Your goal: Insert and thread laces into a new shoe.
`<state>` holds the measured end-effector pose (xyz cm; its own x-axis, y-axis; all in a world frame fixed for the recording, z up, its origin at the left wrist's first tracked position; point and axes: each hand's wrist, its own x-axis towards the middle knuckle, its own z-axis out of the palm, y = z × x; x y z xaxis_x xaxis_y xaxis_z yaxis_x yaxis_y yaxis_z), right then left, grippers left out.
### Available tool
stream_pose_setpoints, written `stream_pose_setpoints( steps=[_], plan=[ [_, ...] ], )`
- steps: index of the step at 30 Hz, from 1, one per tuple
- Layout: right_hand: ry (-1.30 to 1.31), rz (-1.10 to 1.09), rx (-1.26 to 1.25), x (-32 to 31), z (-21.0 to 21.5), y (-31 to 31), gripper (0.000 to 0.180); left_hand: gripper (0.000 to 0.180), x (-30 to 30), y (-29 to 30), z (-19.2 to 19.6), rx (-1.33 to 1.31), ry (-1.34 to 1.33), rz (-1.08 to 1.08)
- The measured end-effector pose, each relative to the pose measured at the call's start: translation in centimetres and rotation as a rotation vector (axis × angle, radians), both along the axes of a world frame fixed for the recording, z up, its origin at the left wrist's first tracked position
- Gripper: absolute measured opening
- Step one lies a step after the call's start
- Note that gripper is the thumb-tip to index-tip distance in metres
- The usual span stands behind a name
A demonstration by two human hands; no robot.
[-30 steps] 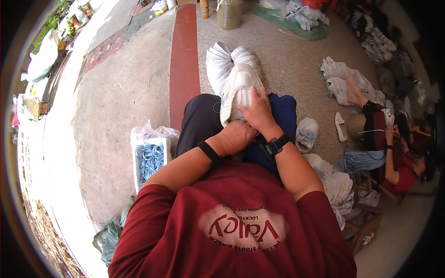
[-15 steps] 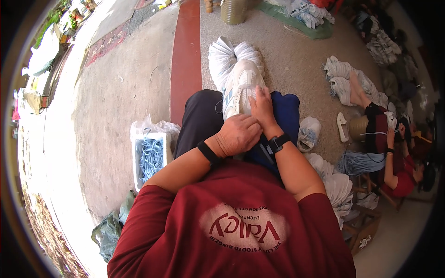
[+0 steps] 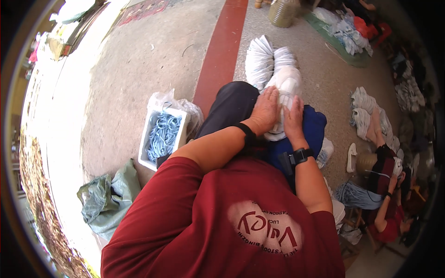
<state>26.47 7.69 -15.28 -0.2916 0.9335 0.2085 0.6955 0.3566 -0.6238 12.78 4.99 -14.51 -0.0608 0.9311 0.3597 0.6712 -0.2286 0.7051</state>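
A white shoe upper (image 3: 286, 79) lies over my lap, its toe pointing away from me. My left hand (image 3: 266, 110) grips its left side with fingers long and close together. From the right, my right hand (image 3: 294, 118) grips the other side, its fingers stretched along the upper. Between them the middle of the upper shows; much of its sides is covered by my hands. Just beyond the toe stand two nested stacks of white uppers, a left stack (image 3: 259, 61) and a right stack (image 3: 284, 56). Blue cloth (image 3: 314, 127) covers my right knee.
Left of me, a white box (image 3: 144, 141) holds light-blue laces (image 3: 163, 134), beside a crumpled green bag (image 3: 123, 185). At right sit a co-worker (image 3: 391, 217) handling a white shoe, a bundle of blue cords (image 3: 357, 194) and more uppers (image 3: 371, 111). A metal can (image 3: 281, 13) stands ahead.
My hands were close together at the upper's near right edge; now they lie apart on its two sides. The whole scene has shifted and tilted in the picture as my head turned.
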Motion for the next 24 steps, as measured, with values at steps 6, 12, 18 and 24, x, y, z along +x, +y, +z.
stream_pose_setpoints(
  steps=[6, 12, 18, 24],
  plan=[
    [0.019, 0.064, -0.173, 1.9, 4.0, -1.7, 0.051, 0.024, -5.5, -1.7, 3.5, -0.048, -0.458, -0.151],
    [-0.021, -0.243, -0.052, 8.0, 4.8, -2.2, 0.035, 0.02, -23.0, -5.9, -8.6, -0.444, -0.85, 0.45],
    [-0.02, -0.321, -0.145, 9.0, 3.3, -3.0, 0.036, 0.031, -30.8, -21.3, -19.9, -0.759, -0.986, 1.014],
    [-0.126, -0.318, -0.131, 8.5, 3.4, -2.4, 0.037, 0.049, -30.3, -25.0, -23.1, -0.798, -0.081, 0.649]
  ],
)
